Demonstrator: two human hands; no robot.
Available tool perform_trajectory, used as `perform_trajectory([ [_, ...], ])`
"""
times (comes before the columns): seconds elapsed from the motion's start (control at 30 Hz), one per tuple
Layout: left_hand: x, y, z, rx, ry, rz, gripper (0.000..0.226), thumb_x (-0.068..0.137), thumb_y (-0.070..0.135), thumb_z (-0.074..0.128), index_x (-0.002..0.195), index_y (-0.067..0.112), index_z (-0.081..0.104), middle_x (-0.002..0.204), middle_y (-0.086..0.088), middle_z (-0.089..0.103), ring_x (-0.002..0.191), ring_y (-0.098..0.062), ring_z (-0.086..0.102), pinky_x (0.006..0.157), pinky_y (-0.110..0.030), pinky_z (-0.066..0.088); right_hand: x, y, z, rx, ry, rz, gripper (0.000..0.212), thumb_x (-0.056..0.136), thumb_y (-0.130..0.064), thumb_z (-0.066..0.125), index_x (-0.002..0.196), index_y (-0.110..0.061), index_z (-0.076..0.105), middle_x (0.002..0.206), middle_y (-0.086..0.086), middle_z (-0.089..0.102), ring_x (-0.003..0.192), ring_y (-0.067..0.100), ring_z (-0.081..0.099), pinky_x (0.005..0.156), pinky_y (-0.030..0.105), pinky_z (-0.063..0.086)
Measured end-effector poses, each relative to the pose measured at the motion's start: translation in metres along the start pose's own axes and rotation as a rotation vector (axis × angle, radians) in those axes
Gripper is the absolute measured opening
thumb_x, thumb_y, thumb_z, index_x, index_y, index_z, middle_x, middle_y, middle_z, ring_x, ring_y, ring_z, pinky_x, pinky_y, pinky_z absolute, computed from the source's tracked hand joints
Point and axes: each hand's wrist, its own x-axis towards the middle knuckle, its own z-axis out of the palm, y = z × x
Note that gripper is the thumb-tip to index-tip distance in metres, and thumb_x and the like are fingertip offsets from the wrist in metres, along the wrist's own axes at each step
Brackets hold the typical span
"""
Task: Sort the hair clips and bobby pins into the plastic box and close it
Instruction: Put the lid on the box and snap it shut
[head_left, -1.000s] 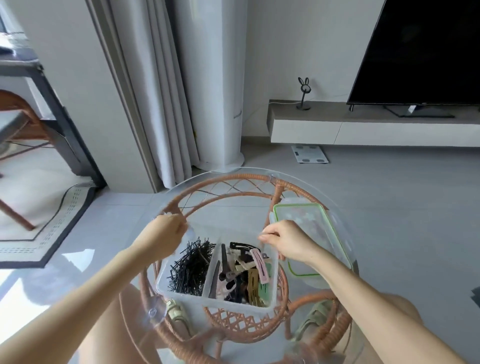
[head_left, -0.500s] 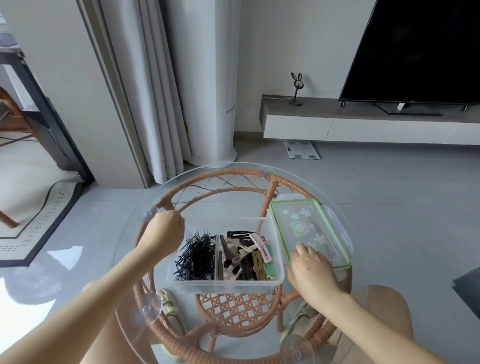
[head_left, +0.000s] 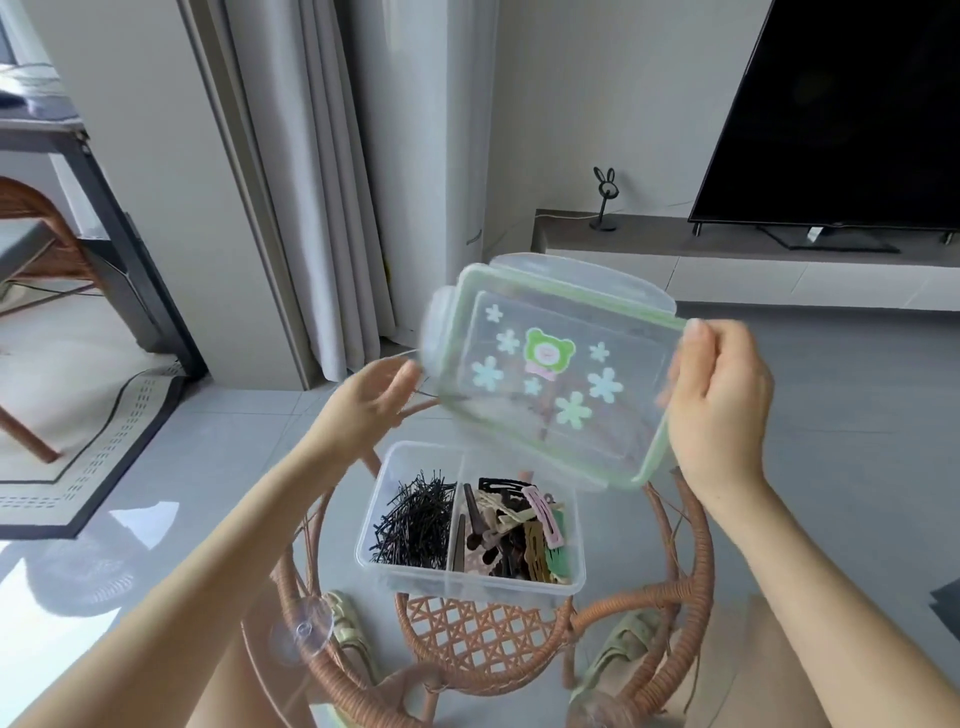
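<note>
A clear plastic box (head_left: 470, 584) with two compartments stands on the glass table. Black bobby pins (head_left: 413, 522) fill its left compartment; mixed hair clips (head_left: 514, 535) in brown, beige, pink and green fill the right one. The clear lid (head_left: 550, 374), with a green rim and a bear-and-flower print, hangs tilted in the air above the box. My right hand (head_left: 719, 410) grips the lid's right edge. My left hand (head_left: 371, 405) is open beside the lid's left edge, fingers apart, and seems just short of touching it.
The round glass tabletop (head_left: 332, 545) rests on a rattan frame (head_left: 691, 545). Sandalled feet (head_left: 621, 649) show through the glass. A TV (head_left: 852, 114) stands on a low console at the back right, curtains (head_left: 322, 182) at the back, a rug (head_left: 98, 441) to the left.
My right hand has picked the lid up off the table and lifted it over the box. My left hand has left the box's corner and risen towards the lid.
</note>
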Motion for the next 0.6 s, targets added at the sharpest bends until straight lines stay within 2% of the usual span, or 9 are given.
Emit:
perform_trajectory([
  [0.07,-0.009,0.011,-0.009,-0.241,-0.044,-0.045,0.036,0.085,0.048,0.053,0.098,0.015,0.062,0.089,-0.002,0.072,0.068,-0.017,0.066,0.059,-0.037,0.056,-0.002,0.001,0.015,0.136,-0.128,0.234,0.042,0.098,-0.03,0.034,0.069,-0.002,0.046,0.056,0.006,0.045,0.054,0.029,0.048,0.052,0.031,0.034],
  [0.13,-0.015,0.012,-0.018,-0.281,0.006,-0.067,0.027,0.086,0.032,0.058,0.086,0.005,0.065,0.071,-0.007,0.067,0.061,-0.025,0.059,0.053,-0.032,0.053,-0.01,0.01,0.031,0.165,-0.267,0.463,0.042,0.097,-0.029,0.038,0.063,-0.005,0.044,0.057,0.01,0.04,0.057,0.026,0.042,0.055,0.031,0.029],
  [0.17,-0.019,0.008,-0.021,-0.257,0.022,-0.091,0.026,0.085,0.026,0.061,0.085,0.0,0.064,0.072,-0.012,0.064,0.062,-0.026,0.056,0.052,-0.03,0.052,-0.016,0.015,0.039,0.13,-0.344,0.551,0.042,0.097,-0.029,0.039,0.064,-0.004,0.047,0.059,0.016,0.039,0.06,0.028,0.042,0.056,0.031,0.026],
  [0.23,-0.026,-0.005,-0.024,-0.174,0.004,-0.177,0.026,0.084,0.02,0.063,0.088,-0.006,0.065,0.079,-0.021,0.064,0.068,-0.026,0.058,0.06,-0.031,0.054,-0.032,0.026,0.051,0.035,-0.471,0.638,0.043,0.096,-0.03,0.04,0.069,0.002,0.051,0.062,0.024,0.039,0.065,0.033,0.046,0.055,0.031,0.021],
  [0.3,-0.033,-0.022,-0.022,-0.07,-0.031,-0.287,0.024,0.083,0.019,0.065,0.083,-0.005,0.066,0.076,-0.019,0.067,0.065,-0.024,0.058,0.065,-0.035,0.054,-0.046,0.037,0.058,-0.013,-0.568,0.635,0.042,0.096,-0.03,0.04,0.061,-0.007,0.041,0.055,0.009,0.03,0.059,0.023,0.036,0.056,0.031,0.019],
  [0.33,-0.037,-0.03,-0.019,-0.022,-0.049,-0.33,0.024,0.083,0.02,0.066,0.077,-0.003,0.066,0.068,-0.013,0.065,0.059,-0.02,0.056,0.059,-0.032,0.051,-0.052,0.042,0.06,-0.042,-0.602,0.615,0.043,0.096,-0.03,0.039,0.058,-0.011,0.035,0.055,0.003,0.028,0.055,0.019,0.031,0.055,0.031,0.018],
  [0.4,-0.042,-0.042,-0.013,0.045,-0.075,-0.367,0.027,0.083,0.023,0.065,0.064,0.005,0.061,0.054,-0.003,0.059,0.048,-0.012,0.049,0.047,-0.019,0.043,-0.057,0.048,0.061,-0.142,-0.633,0.545,0.044,0.096,-0.031,0.039,0.057,-0.011,0.036,0.054,0.003,0.034,0.05,0.018,0.03,0.05,0.03,0.02],
  [0.47,-0.043,-0.047,-0.008,0.068,-0.059,-0.364,0.034,0.084,0.024,0.065,0.054,0.01,0.054,0.047,0.0,0.055,0.04,-0.007,0.045,0.041,-0.014,0.038,-0.058,0.051,0.06,-0.242,-0.635,0.436,0.044,0.096,-0.031,0.04,0.059,-0.007,0.042,0.054,0.005,0.043,0.049,0.018,0.035,0.047,0.028,0.022],
  [0.6,-0.04,-0.049,-0.009,0.071,-0.034,-0.371,0.037,0.084,0.023,0.064,0.052,0.011,0.05,0.047,-0.001,0.054,0.039,-0.007,0.044,0.04,-0.014,0.036,-0.058,0.048,0.058,-0.341,-0.643,0.282,0.046,0.096,-0.027,0.041,0.053,-0.015,0.03,0.047,-0.002,0.033,0.044,0.014,0.03,0.043,0.026,0.019],
])
